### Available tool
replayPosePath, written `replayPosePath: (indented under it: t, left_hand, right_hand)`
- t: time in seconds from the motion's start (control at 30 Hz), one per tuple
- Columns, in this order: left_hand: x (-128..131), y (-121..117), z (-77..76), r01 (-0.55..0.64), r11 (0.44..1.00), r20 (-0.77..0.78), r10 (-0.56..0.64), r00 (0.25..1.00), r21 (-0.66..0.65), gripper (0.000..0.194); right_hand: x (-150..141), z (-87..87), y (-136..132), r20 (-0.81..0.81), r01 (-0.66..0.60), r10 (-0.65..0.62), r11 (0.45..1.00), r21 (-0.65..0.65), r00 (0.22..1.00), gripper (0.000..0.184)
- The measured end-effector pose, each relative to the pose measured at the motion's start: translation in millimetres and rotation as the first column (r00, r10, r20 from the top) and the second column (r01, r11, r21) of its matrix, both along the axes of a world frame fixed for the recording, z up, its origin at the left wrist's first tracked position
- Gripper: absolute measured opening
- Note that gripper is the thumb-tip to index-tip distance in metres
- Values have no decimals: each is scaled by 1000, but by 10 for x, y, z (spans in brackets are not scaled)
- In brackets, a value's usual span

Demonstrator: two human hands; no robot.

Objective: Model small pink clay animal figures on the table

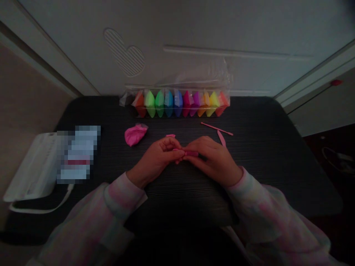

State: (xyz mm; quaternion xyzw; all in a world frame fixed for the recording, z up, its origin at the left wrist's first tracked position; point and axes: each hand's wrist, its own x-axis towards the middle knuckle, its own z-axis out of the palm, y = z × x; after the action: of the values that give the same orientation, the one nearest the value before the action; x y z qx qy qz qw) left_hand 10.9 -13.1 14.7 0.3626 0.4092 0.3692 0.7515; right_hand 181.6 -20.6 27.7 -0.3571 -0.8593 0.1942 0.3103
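Observation:
My left hand (164, 154) is closed, thumb and index finger pinching a small bit of pink modelling clay (177, 150), mostly hidden by the fingers. Against it, fingertips nearly touching, my right hand (213, 157) grips a short pink stick-like piece (192, 153) between thumb and fingers. Whether that piece is a tool or clay I cannot tell. Just beyond the left fingers lies a small flat pink piece (170, 135). A packet of pink clay (135, 135) rests to the left. Beyond my right hand are a thin pink modelling stick (216, 128) and a pink clay knife (221, 137).
Along the back of the black table (280, 162) stands a row of coloured clay packets (169, 104) in a clear plastic bag. A white power bank (33, 166) with a cable (44, 211) and a blurred-out phone (80, 153) lie at the left. A white panel rises behind.

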Motion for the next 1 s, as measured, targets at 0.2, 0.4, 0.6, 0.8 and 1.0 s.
replayPosePath:
  t: [0.2, 0.4, 0.6, 0.8, 1.0]
  left_hand:
    - [3, -8, 24, 0, 999, -32, 1, 999, 39, 13]
    - [-16, 0, -7, 29, 993, -135, -13, 991, 117, 13]
    - [-49, 29, -30, 50, 990, -187, -25, 982, 132, 11]
    - [-4, -3, 0, 29, 999, 29, -29, 999, -16, 10]
    - [1, -6, 15, 9, 999, 105, -5, 994, -35, 4]
  right_hand:
    - [-16, 19, -11, 27, 22, -23, 999, 23, 999, 10]
    - [3, 85, -40, -208, 172, -204, 971, -165, 956, 5]
    - [47, 43, -10, -553, 159, -394, 891, -425, 734, 6]
    - [-56, 11, -38, -274, 178, -258, 942, -284, 926, 9]
    - [-97, 17, -39, -133, 131, -139, 989, -66, 981, 14]
